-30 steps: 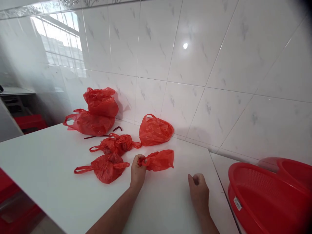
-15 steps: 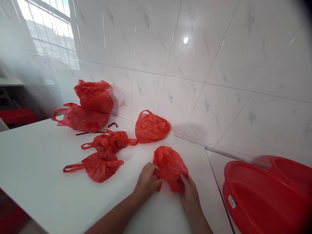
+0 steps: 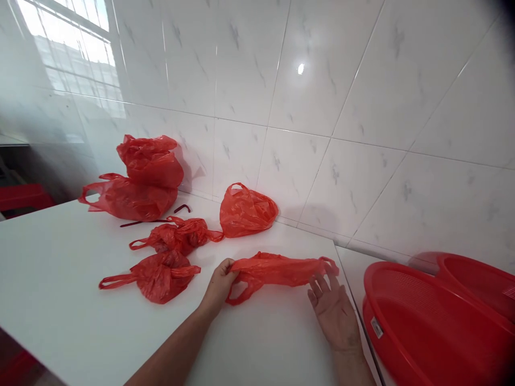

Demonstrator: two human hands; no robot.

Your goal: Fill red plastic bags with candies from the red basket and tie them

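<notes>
A red plastic bag (image 3: 277, 269) lies stretched sideways on the white table, with a loop handle at each end. My left hand (image 3: 220, 279) pinches its left end near one handle, which droops toward me. At the right end my right hand (image 3: 333, 308) is turned palm up, its fingers spread close to the other handle; its fingertips overlap the bag's edge, and nothing shows gripped in it. To the left of my left hand sits a knotted red bag (image 3: 161, 279). Another tied red bag (image 3: 177, 236) lies just behind it.
A rounded red bag (image 3: 247, 212) leans near the tiled wall (image 3: 306, 166). Two fuller red bags (image 3: 137, 198) are stacked at the back left, beside a dark red hooked piece (image 3: 182, 208). Red plastic baskets (image 3: 426, 321) stand at the right, beyond the table seam.
The bunched bag has been drawn out wide and flat between my hands. My left hand moved left, still gripping it; my right hand moved right, turned palm up and opened.
</notes>
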